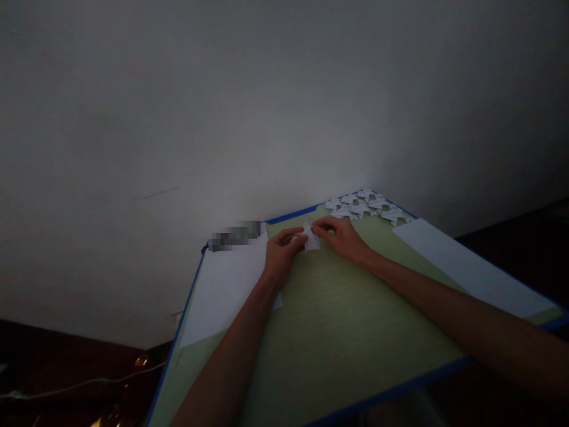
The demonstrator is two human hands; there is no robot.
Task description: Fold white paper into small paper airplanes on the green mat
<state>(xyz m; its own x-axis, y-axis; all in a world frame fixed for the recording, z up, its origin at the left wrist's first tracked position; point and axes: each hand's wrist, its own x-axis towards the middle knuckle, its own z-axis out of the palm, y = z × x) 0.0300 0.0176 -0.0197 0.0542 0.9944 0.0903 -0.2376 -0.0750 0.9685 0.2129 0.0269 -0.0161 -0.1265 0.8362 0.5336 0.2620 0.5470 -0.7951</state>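
Between my two hands is a small folded piece of white paper [312,239], held up above the middle of the table. My left hand [283,249] pinches its left side between thumb and fingers. My right hand [341,236] grips its upper right edge with the fingertips. Beyond my right hand, several folded white paper pieces [359,209] with pointed ends lie grouped at the far right corner. A small white paper scrap [278,301] shows partly from behind my left forearm.
The pale green table [351,332] has blue edges and stands against a grey wall [284,107]. White sheets [222,290] lie at the left, with a blurred-out dark object [235,235] at their far end. Another white sheet [466,261] lies along the right edge. A white cable [102,379] runs at lower left.
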